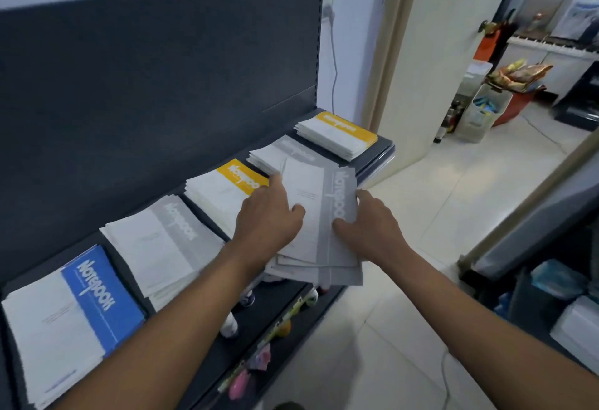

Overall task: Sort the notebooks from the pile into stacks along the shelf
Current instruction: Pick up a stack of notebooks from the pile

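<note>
A person stood at a dark shelf [380, 146] and held a fanned pile of notebooks [311, 267] in both hands, just above the shelf's front edge and to the right of its middle. The left hand [269, 221] gripped the pile from the left, its thumb [298, 210] lying across the white cover of the top notebook [308, 189] while the forefinger ran up along that notebook's left edge; the other fingers were hidden beneath the hand. The right hand [372, 228] gripped the pile from the right, thumb [343, 225] pressed on the top notebook's grey title band and fingers curled round the right edge, so the pile sat pinched between the two thumbs above and the fingers at its sides. Five stacks lay in a row along the shelf: a blue stack [74, 319] nearest on the left, then a grey stack [162, 241], a yellow stack [223, 189] partly behind the left hand, a second grey stack [275, 153] just beyond the top notebook's far edge, and a second yellow stack [337, 134] at the far right end. Small bright items lay on a lower shelf [282, 354] beneath the forearms, too blurred to identify. A dark back panel [162, 69] rose behind the stacks.
</note>
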Motion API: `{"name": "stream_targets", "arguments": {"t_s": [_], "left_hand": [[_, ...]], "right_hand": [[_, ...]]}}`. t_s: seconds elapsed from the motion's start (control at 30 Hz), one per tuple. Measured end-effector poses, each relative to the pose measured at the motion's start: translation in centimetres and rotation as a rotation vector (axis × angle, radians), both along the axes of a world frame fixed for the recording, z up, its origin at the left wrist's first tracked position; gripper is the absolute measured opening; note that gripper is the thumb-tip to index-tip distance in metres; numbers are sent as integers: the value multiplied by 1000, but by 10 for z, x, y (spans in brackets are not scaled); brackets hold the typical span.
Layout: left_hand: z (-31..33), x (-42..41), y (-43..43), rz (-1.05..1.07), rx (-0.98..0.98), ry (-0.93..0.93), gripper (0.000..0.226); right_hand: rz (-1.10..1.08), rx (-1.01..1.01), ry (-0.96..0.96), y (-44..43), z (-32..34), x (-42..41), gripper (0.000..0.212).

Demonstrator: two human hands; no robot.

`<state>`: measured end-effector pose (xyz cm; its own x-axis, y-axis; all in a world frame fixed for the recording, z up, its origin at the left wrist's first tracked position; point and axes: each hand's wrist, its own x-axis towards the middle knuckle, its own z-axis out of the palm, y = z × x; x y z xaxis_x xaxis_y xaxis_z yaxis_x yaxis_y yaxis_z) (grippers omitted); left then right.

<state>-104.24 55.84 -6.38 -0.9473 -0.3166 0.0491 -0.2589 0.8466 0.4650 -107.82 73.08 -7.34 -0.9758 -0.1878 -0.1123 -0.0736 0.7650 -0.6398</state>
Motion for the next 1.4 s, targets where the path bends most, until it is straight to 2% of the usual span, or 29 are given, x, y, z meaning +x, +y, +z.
{"name": "stream_targets", "arguments": {"t_s": [0.13, 0.3, 0.4, 0.6, 0.83, 0.97, 1.07, 1.23, 1.4], "left_hand": [[6, -32, 10, 27, -22, 27, 38], [4, -81, 10, 92, -34, -22, 40], [-2, -114, 6, 144, -49, -80, 39], [-13, -165, -8, 262, 1, -105, 50], [-27, -183, -27, 497, 91, -113, 61], [-35, -195, -36, 611, 124, -125, 58], [-38, -204, -35, 676, 161, -124, 56], [-46, -213, -25, 723, 44, -200, 54], [-54, -216, -17, 753, 5, -255, 54]], "right_hand": [[32, -10, -8, 13, 2, -40, 53], [85, -6, -9, 12, -7, -93, 47], [121, 29, -14, 4, -11, -131, 52], [205, 81, -26, -17, -14, -202, 61], [426, 185, 42, -67, -13, -259, 63], [576, 220, 87, -89, -19, -284, 47], [639, 214, 83, -99, -23, -298, 45], [785, 355, 34, -111, -32, -313, 60], [858, 427, 38, -112, -42, -321, 59]]}}
